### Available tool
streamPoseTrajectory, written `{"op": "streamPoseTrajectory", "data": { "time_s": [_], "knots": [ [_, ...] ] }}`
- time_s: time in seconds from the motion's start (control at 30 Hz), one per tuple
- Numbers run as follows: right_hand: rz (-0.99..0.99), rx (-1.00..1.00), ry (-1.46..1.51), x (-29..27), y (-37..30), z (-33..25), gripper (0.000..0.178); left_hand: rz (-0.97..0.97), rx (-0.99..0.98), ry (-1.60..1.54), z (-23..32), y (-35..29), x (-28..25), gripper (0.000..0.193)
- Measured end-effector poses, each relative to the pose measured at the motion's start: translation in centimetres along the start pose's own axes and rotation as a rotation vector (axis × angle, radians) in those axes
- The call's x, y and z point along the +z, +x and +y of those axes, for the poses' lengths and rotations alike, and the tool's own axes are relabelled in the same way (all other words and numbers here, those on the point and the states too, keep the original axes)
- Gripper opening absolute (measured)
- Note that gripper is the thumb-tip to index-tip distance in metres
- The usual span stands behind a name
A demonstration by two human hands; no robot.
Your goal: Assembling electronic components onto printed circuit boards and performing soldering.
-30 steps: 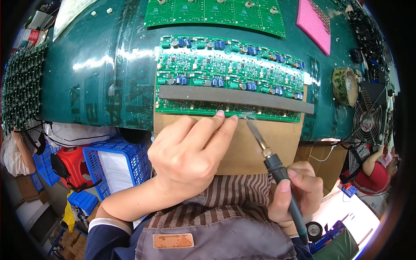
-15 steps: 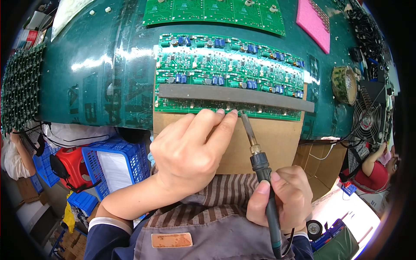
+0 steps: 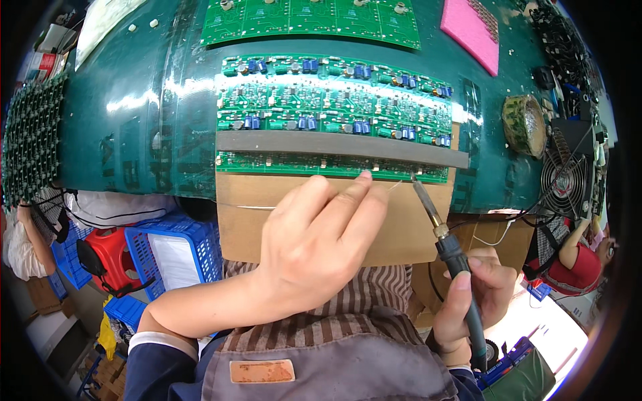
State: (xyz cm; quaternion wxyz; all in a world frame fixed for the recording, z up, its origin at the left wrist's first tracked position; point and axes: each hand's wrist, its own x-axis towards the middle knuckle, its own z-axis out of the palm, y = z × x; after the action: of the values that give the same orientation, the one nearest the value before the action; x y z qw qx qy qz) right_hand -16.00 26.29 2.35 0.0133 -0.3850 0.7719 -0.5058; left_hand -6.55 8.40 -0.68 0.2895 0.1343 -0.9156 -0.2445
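A green circuit board (image 3: 267,100) with rows of blue and green parts lies in front of me, a long grey bar (image 3: 341,144) resting across it. My right hand (image 3: 478,294) grips a soldering iron (image 3: 461,267), its tip touching or very near the board's front edge toward the right. Thin solder wire (image 3: 251,207) is pinched in my left hand (image 3: 321,240); one end pokes out past the fingertips toward the iron's tip, and the rest trails off to the left. The left fingertips are at the board's near edge. Under the board sits a brown cardboard sheet (image 3: 301,220).
Another green board (image 3: 307,23) lies farther back on the green tabletop (image 3: 147,134). A pink foam pad (image 3: 468,33), a tape roll (image 3: 523,125) and a fan (image 3: 564,180) are on the right. Boards (image 3: 33,140) stand stacked at left; blue crates (image 3: 180,254) are below.
Both hands have shifted right along the board's near edge, and the iron's tip now points at a place farther right. The whole view has slid slightly, so the boards appear more to the left.
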Motion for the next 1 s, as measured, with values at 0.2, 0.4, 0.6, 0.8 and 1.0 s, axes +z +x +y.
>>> {"op": "streamPoseTrajectory", "data": {
  "time_s": [0.2,0.4,0.6,0.8,1.0],
  "knots": [
    [0.043,0.034,0.084,0.7,0.0,0.5,0.021,0.077,0.061,0.201,0.0,0.6,1.0,0.021],
    [-0.032,-0.038,0.102,0.6,0.9,1.2,0.020,-0.007,0.035,0.202,0.2,0.9,0.5,0.025],
    [-0.080,-0.095,0.077,0.5,1.3,0.9,0.019,-0.036,-0.002,0.171,0.5,1.0,0.4,0.027],
    [-0.038,-0.097,0.093,0.5,1.2,0.8,0.018,-0.094,-0.006,0.227,0.7,1.3,-0.1,0.026],
    [0.110,-0.004,0.138,1.2,0.7,0.4,0.020,-0.043,0.017,0.167,0.1,1.2,0.5,0.024]
  ]
}}
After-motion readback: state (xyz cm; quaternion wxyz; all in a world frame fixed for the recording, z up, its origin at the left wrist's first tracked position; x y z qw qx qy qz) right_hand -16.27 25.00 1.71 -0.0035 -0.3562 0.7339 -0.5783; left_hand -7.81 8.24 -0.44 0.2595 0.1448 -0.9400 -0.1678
